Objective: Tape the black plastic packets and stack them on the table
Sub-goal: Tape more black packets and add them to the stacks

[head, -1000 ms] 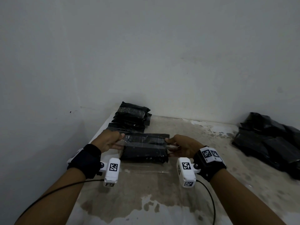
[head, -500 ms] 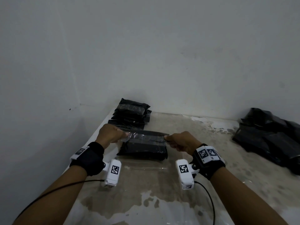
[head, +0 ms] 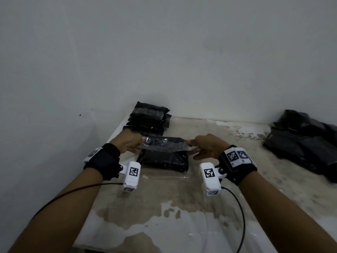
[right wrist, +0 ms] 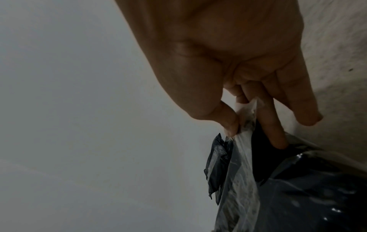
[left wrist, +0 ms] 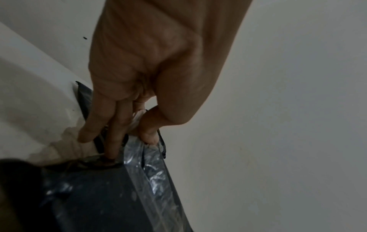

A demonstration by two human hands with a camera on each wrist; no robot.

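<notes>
Bare white wall (head: pixel 164 52) (small dark speck at left), white-mottled tabletop patches (head: pixel 182 225)

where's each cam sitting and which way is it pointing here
Head: worn on the head, facing forward and down at the table; both forearms and hands show.
Left wrist: looks along the left hand pinching the clear tape.
Right wrist: looks along the right hand pinching the tape's other end.
All share the tape and black packet.

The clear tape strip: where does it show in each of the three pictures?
Head: clear tape strip mid-frame, stretched between both hands.
Left wrist: lower centre, pinched under the thumb.
Right wrist: lower right, below the thumb.
Shared landmark: the black packet beneath it.
</notes>
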